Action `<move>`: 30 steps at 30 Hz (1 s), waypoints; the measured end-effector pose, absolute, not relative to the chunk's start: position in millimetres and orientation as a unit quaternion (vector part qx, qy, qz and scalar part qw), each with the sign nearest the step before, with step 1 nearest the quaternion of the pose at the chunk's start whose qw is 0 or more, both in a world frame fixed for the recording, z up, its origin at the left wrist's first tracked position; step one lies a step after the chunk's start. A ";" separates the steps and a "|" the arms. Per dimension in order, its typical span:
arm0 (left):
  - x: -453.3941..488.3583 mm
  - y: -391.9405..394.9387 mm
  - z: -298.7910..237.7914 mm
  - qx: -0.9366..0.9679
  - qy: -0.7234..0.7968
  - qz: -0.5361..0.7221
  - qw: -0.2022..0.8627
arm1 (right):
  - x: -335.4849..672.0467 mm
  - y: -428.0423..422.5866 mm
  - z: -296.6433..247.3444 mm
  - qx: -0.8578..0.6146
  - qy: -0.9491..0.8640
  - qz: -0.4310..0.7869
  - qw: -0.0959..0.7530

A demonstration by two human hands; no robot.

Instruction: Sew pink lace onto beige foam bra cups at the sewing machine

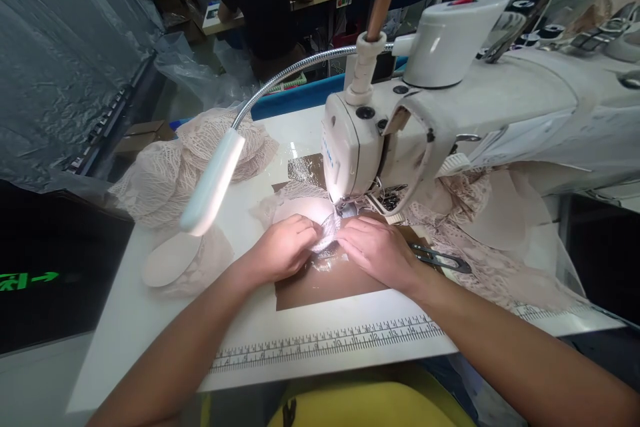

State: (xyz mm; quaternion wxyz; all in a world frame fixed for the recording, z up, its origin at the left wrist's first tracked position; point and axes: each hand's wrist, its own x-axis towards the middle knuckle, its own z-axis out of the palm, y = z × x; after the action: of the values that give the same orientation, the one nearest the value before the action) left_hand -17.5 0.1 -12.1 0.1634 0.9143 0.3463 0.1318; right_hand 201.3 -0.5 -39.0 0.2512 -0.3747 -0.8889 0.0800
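Observation:
A small piece of pale lace fabric (327,230) lies under the head of a white sewing machine (380,140), brightly lit. My left hand (285,247) pinches its left side with curled fingers. My right hand (373,247) presses down on its right side, fingers bent together over the cloth. Both hands rest on a brown patch (325,283) of the white table (150,307), just in front of the needle area.
A gooseneck lamp (213,183) hangs over the left of the table. A heap of lace pieces (175,167) and a padded cup (170,259) lie left; more lace (500,247) and thread snips (440,258) lie right. A printed ruler (325,341) runs along the front edge. A person in black (263,0) sits behind.

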 end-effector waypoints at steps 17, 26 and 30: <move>-19.8 7.5 36.0 0.870 0.309 0.030 0.382 | 214.7 -4.0 -34.7 -0.352 -0.909 0.078 0.209; -5.7 24.8 19.1 0.907 0.345 0.067 0.232 | 215.1 -4.9 -33.7 -0.409 -0.886 0.081 0.204; -0.6 21.3 -5.5 0.900 0.389 0.065 0.186 | 215.9 -4.4 -35.3 -0.397 -0.890 0.100 0.201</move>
State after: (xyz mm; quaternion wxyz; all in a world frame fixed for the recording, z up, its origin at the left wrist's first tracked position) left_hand -0.6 21.3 -5.5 0.1857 0.8998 0.3894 0.0648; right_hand 215.9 -4.4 -35.3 0.2014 -0.3966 -0.8900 0.1003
